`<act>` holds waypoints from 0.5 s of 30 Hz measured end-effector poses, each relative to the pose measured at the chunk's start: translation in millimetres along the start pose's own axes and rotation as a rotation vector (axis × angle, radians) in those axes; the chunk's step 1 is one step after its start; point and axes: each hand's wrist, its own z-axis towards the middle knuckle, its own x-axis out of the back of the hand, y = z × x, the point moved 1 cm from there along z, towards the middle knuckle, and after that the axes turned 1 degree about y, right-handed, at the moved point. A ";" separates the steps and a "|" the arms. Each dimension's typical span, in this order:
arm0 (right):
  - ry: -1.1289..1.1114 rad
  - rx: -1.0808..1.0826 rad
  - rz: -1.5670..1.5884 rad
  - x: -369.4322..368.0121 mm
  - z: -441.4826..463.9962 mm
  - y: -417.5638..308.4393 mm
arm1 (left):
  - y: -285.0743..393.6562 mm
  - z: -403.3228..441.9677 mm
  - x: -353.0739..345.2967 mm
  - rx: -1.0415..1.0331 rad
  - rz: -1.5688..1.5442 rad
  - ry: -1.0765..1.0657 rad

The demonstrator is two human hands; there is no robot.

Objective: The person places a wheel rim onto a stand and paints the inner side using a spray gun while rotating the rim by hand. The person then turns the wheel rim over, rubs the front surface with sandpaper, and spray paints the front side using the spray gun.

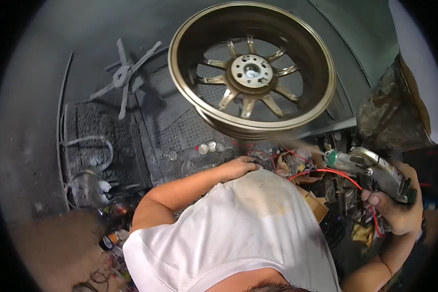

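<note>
One shirt [250,221], one sprayer [377,168], one wheel [243,75]

So the wheel [252,86] is a big bare rim, no rubber on it, bronzy gold around the lip and down the slim spokes, with a paler round plate [243,69] at the hub (ring of holes, shiny bit in the middle). It's tipped so you look down into the deep barrel, which is darker brown inside, and the edges are a little blurry. Near it on the right is the spray gun [362,158], silvery and kinda grubby with a green tip, held up and aimed at the rim's lower edge, faint tan mist in between. A red hose [333,170] arcs below it.
</note>
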 end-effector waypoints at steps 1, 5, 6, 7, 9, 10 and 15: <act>-0.034 0.042 -0.011 -7.0 7.4 -7.2 | -4.7 -0.2 2.1 -0.006 -0.017 0.019; -0.126 0.099 0.100 -31.3 30.0 -22.3 | -56.3 24.1 21.7 -0.086 -0.449 0.104; -0.068 0.122 0.090 -36.2 35.4 -24.0 | -52.9 19.6 27.4 -0.148 -0.567 0.186; -0.066 0.111 0.090 -41.9 43.3 -33.0 | -49.3 14.6 30.9 -0.159 -0.573 0.201; -0.064 0.090 0.091 -53.3 59.2 -50.9 | -38.0 1.9 39.3 -0.194 -0.957 0.438; -0.077 0.088 0.130 -59.0 68.3 -54.8 | -43.9 3.5 48.0 -0.287 -0.995 0.423; -0.051 0.176 0.044 -77.1 114.7 -78.3 | -61.5 10.6 75.1 -0.389 -1.087 0.379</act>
